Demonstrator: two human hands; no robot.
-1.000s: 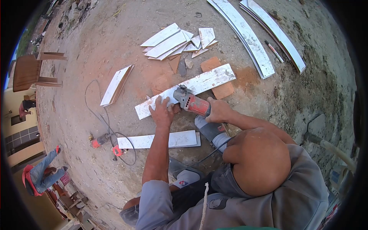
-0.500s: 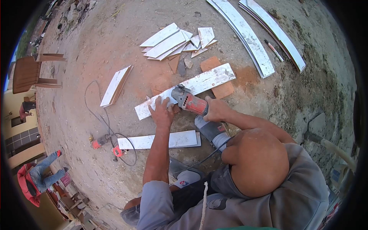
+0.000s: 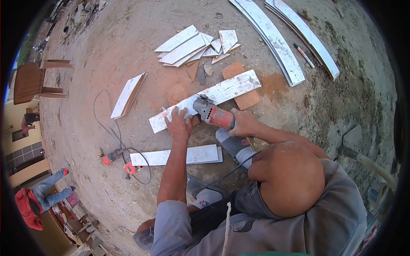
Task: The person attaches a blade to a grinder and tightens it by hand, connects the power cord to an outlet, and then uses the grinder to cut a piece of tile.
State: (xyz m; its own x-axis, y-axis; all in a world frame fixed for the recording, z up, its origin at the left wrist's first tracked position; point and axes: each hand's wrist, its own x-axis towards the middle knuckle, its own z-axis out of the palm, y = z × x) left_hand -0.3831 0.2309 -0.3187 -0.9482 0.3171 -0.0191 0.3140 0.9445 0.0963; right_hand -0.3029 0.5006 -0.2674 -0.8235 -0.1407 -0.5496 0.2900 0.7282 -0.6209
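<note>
My right hand (image 3: pixel 245 123) is wrapped round the rear body of a red and grey angle grinder (image 3: pixel 220 116). Its head rests at the near long edge of a white tile strip (image 3: pixel 235 88), with the disc mostly hidden. On the left part of that strip lie the fingers of my left hand (image 3: pixel 179 124), gripping its near edge just left of the grinder head. Reddish brick pieces (image 3: pixel 247 99) lie under the strip. A power cord (image 3: pixel 228 174) passes by my legs.
Cut tile pieces (image 3: pixel 185 46) are piled ahead. Long tile strips (image 3: pixel 273 42) lie at the upper right beside a marker (image 3: pixel 304 55). Nearer are another strip (image 3: pixel 179 155) and a second red power tool (image 3: pixel 112 157) with its cable. A brown chair (image 3: pixel 29 83) and a person (image 3: pixel 34 202) are left.
The grinder and my right hand have shifted slightly right along the strip. My left hand stays in nearly the same place on the tile.
</note>
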